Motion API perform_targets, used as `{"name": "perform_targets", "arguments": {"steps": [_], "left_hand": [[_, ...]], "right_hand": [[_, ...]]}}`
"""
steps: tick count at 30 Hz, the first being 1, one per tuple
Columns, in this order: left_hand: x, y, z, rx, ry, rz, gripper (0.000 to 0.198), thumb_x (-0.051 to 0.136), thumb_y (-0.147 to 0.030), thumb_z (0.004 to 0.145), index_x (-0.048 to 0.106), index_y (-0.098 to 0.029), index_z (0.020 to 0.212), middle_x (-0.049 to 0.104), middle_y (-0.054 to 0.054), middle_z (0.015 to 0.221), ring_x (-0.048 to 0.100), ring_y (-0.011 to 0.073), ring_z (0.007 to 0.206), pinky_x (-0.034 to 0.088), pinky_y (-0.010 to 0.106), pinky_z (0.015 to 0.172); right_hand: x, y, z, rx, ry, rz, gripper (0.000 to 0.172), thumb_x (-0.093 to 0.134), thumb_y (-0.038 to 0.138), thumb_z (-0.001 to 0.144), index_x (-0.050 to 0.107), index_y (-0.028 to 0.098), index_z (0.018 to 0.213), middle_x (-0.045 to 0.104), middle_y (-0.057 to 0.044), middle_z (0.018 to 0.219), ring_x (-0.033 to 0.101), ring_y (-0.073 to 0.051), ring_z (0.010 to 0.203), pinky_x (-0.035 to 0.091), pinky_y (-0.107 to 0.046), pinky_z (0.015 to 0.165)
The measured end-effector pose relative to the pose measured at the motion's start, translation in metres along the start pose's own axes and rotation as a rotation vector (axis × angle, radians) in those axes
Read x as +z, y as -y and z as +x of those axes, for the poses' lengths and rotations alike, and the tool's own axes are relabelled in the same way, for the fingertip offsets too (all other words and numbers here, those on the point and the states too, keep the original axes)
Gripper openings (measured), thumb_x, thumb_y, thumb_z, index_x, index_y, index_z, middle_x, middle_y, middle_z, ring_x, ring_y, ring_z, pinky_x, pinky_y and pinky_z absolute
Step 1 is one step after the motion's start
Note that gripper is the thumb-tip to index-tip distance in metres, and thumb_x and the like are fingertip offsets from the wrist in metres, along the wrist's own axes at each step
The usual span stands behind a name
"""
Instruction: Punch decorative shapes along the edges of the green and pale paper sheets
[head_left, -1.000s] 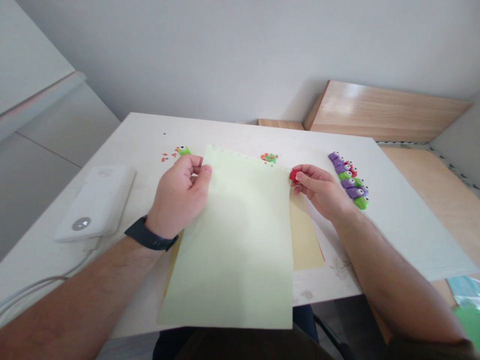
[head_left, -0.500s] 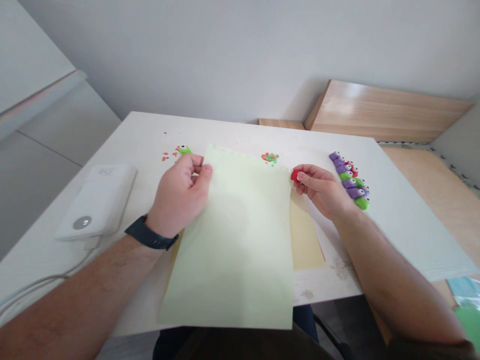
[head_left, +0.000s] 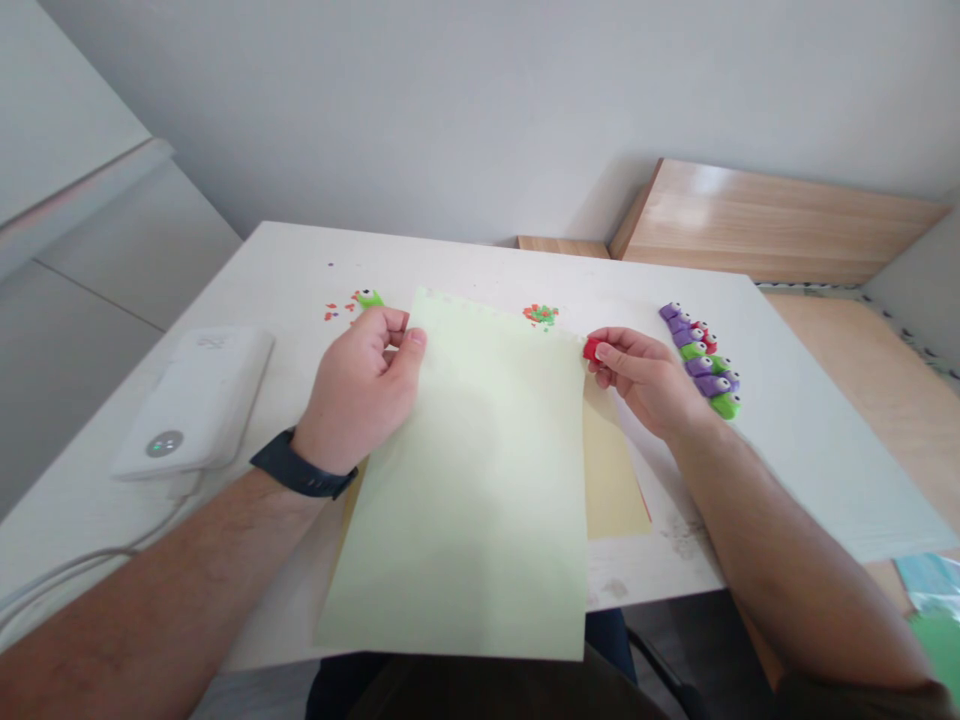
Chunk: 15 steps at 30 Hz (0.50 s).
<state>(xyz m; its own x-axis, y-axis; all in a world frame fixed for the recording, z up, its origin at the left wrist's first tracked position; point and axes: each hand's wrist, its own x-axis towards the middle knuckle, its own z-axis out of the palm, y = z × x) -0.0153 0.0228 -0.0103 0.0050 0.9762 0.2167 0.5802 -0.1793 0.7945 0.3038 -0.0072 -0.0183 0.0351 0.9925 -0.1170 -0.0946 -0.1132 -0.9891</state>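
Observation:
A pale green sheet of paper (head_left: pixel 480 480) is held up by its upper corners, its lower end hanging past the table's front edge. My left hand (head_left: pixel 367 385) pinches the upper left corner. At the upper right corner my right hand (head_left: pixel 645 375) is closed, with a small red piece (head_left: pixel 592 350) between thumb and fingers at the paper's edge. Beneath the sheet lies a tan sheet (head_left: pixel 615 480), partly hidden. A green piece with an eye (head_left: pixel 368 298) lies beyond my left hand. Several purple, green and red pieces with eyes (head_left: pixel 701 360) stand grouped to the right.
On the white table (head_left: pixel 465 262) lie small orange scraps (head_left: pixel 337 310) at the back left and a heap of orange and green scraps (head_left: pixel 541 315) behind the sheet. A white power bank (head_left: pixel 199 400) with a cable (head_left: pixel 97 560) sits at the left.
Both hands and the green sheet have hardly moved. Small green lights now show on the power bank's round display.

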Motion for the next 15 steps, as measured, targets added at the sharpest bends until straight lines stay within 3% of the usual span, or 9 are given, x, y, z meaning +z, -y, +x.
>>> {"name": "perform_targets", "arguments": {"steps": [15], "left_hand": [[-0.0017,-0.0034,-0.0004,0.0,0.006,0.021,0.016,0.06,-0.037,0.097,0.061,-0.02,0.097,0.069,0.0,0.087,0.054,0.014,0.064,0.039,0.031,0.062]], "right_hand": [[-0.0005,0.0005,0.0001,-0.007,-0.007,-0.013,0.023,0.086,0.034,0.08,0.075,0.021,0.095,0.068,-0.004,0.092,0.056,-0.016,0.077,0.04,-0.031,0.063]]}}
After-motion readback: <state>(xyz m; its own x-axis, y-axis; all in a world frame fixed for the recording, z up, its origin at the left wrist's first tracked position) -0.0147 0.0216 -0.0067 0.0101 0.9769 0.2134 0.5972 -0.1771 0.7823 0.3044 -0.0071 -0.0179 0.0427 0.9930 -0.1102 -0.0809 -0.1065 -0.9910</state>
